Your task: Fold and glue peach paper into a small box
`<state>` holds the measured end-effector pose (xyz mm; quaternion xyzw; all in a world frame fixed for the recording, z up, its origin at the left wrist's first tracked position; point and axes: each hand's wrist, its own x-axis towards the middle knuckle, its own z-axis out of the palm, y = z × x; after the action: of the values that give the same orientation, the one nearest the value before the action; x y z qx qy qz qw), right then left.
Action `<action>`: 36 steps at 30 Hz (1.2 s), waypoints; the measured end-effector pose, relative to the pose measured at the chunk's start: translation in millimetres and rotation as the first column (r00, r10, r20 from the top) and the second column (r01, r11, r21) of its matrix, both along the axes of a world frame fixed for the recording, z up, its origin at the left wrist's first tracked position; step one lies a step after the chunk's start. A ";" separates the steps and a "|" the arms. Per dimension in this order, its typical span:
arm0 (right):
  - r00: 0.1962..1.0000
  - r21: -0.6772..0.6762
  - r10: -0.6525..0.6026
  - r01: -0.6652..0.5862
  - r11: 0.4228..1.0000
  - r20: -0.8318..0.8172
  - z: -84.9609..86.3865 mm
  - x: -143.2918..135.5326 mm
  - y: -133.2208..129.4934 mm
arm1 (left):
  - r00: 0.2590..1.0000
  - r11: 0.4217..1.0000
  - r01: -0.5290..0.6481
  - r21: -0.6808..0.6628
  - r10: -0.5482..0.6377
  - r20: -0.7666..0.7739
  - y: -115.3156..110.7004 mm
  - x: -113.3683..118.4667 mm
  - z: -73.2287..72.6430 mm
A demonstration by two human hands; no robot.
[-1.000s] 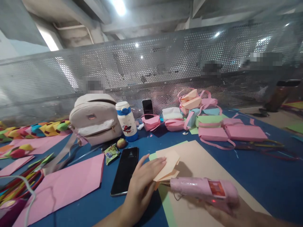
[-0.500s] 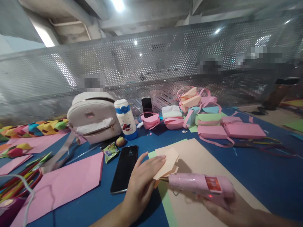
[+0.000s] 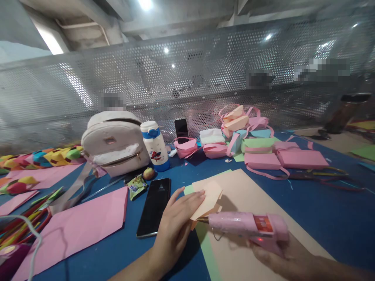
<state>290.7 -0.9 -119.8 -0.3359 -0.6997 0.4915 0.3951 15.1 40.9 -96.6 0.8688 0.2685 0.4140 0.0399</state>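
My left hand (image 3: pixel 178 218) is closed on a folded cream paper piece (image 3: pixel 211 197), its fingers lying across the top face and the thumb side hidden below. In my right hand (image 3: pixel 281 253) is a pink hot glue gun (image 3: pixel 234 224) with a small red light lit on its body. The gun's brass nozzle meets the lower left edge of the folded paper, by my left hand. Beneath both lie a large cream sheet (image 3: pixel 249 195) and a green sheet (image 3: pixel 206 249) that shows along its edge.
Left of my hands lie a black phone (image 3: pixel 154 207), a green snack packet (image 3: pixel 136 186) and pink sheets (image 3: pixel 84 214). Behind stand a white backpack (image 3: pixel 117 136) and a water bottle (image 3: pixel 156 150). Small paper bags (image 3: pixel 262 160) crowd the back right. A white cable (image 3: pixel 33 230) crosses the left corner.
Almost nothing differs. The glue gun and both hands keep their places at the folded paper; the whole view has shifted slightly.
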 end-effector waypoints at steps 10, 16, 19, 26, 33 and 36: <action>0.995 0.026 -0.099 0.098 0.995 0.032 -4.3 -0.5 -1.8 | 1.000 1.000 0.017 -0.019 -0.017 0.003 0.6 -0.2 -1.3; 0.988 0.019 -0.138 0.137 0.990 0.064 -4.3 0.9 -3.4 | 0.999 0.999 0.024 -0.021 -0.023 0.023 0.2 -0.8 -1.6; 0.988 0.015 -0.145 0.144 0.989 0.059 -4.7 1.1 -4.2 | 1.000 1.000 0.022 -0.020 -0.022 0.021 0.1 -1.0 -2.4; 0.974 -0.080 -0.212 0.219 0.972 0.085 -8.8 4.6 -8.0 | 0.999 0.999 0.024 -0.043 -0.022 0.031 0.0 -1.4 -3.8; 0.981 -0.078 -0.181 0.187 0.979 0.074 -7.8 2.1 -7.3 | 0.998 0.999 0.035 -0.034 -0.033 0.049 -0.1 -0.8 -2.5; 0.980 -0.113 -0.182 0.191 0.975 0.084 -1.2 3.0 -7.9 | 0.999 0.999 0.032 -0.041 -0.030 0.039 -0.1 -1.2 -3.4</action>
<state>293.6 -8.8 -121.0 -0.4411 -0.6482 0.4809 0.3924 13.9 40.8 -100.0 0.8637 0.2627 0.4245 0.0695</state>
